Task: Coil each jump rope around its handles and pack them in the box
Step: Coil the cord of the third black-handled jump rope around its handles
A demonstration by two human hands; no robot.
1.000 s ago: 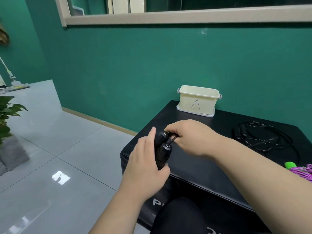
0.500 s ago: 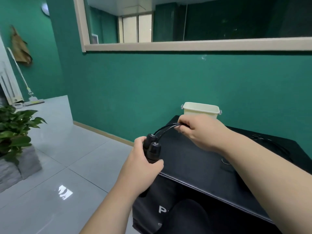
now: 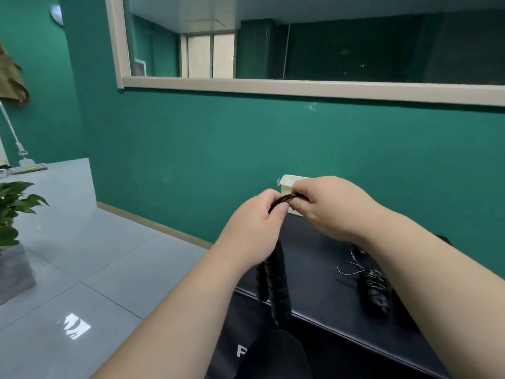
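Black jump rope w/ 2 ribbed black handles is held up in the air by the near edge of the black table. The left hand grips the 2 handles side by side, their ends hanging below the palm. The right hand, just beside it, pinches the thin black cord, which arcs btwn the 2 hands. Behind them 1 cream plastic box sits at the table's far edge, mostly hidden. A second black rope, w/ loose wire loops, lies on the table to the right, well apart. Far left: 1 green potted plant & 1 mop.
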